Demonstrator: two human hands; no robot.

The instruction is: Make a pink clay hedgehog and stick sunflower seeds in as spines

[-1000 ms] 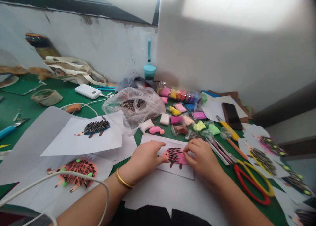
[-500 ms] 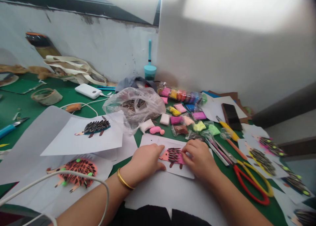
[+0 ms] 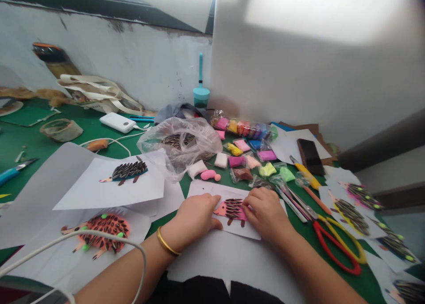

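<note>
A pink clay hedgehog (image 3: 232, 208) stuck with dark sunflower seeds lies on a small white paper sheet (image 3: 219, 191) in front of me. My left hand (image 3: 195, 216), with a gold bangle on the wrist, rests with curled fingers on the sheet, just left of the hedgehog's snout, pressing it down. My right hand (image 3: 265, 212) has its fingertips pinched together at the hedgehog's back end. What they pinch is hidden. A clear plastic bag of sunflower seeds (image 3: 181, 144) sits behind the sheet.
Finished seed hedgehogs on paper lie at left (image 3: 128, 171), lower left (image 3: 102, 228) and right (image 3: 353, 214). Clay packets (image 3: 252, 160), red-and-yellow scissors (image 3: 338, 246), pens, a phone (image 3: 310, 154), a power bank (image 3: 117, 122) and a white cable (image 3: 99, 237) crowd the green table.
My left hand drew back a little to the left, off the hedgehog's snout, and curled its fingers. My right hand edged slightly toward the hedgehog's back.
</note>
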